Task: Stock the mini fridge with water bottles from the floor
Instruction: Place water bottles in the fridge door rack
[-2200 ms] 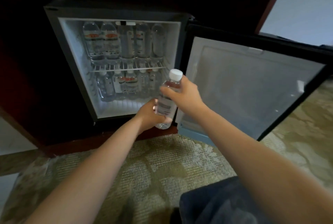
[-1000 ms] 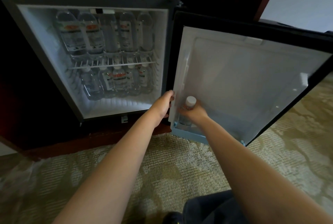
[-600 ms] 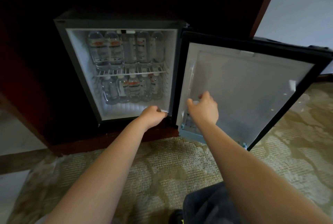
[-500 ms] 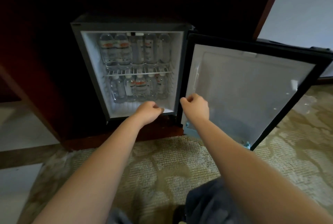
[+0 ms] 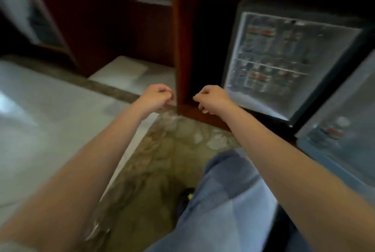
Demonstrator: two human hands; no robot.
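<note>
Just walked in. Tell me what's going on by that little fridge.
A person is stocking the small black mini fridge with clear plastic water bottles. Its door hangs open, both shelves look full, and one bottle stands in the door rack. The left hand and right hand are loosely curled and hold nothing, out over the patterned carpet.

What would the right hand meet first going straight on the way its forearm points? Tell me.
Likely the dark wooden cabinet post, just beyond the loosely curled right hand; blur and depth leave this uncertain.

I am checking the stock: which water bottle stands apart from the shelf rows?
The water bottle in the open door's bottom rack; the rest fill the mini fridge.
</note>
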